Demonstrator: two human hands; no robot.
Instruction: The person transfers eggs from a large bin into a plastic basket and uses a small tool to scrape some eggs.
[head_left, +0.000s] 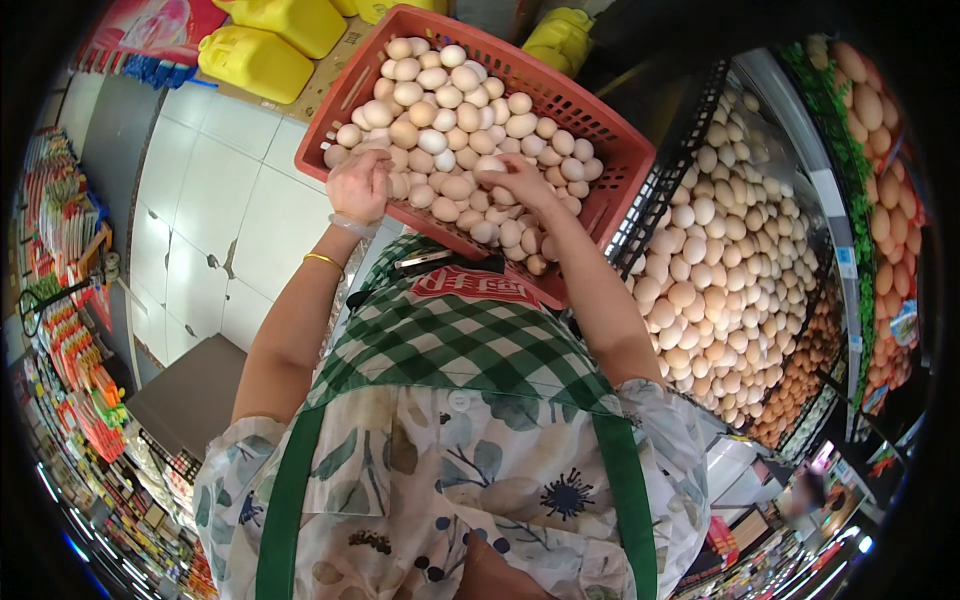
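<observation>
A red plastic crate (637, 150) with slotted walls lies before me, holding a heap of pale and light-brown eggs (457, 116). My right hand (523, 181) reaches over the heap, its thumb and fingers around a pale egg (491, 164). Toward the crate's left end is my left hand (360, 186), fingers curled over the eggs near the rim. Its fingertips are partly hidden, so whether they hold an egg is unclear.
To the right, a large display of loose eggs (712, 262) stands behind a black lattice edge (664, 195). Yellow jugs (255, 64) sit beyond the crate, upper left. White floor tiles (202, 195) and a dark brown box (191, 390) are at left. Stocked shelves (67, 375) line the far left.
</observation>
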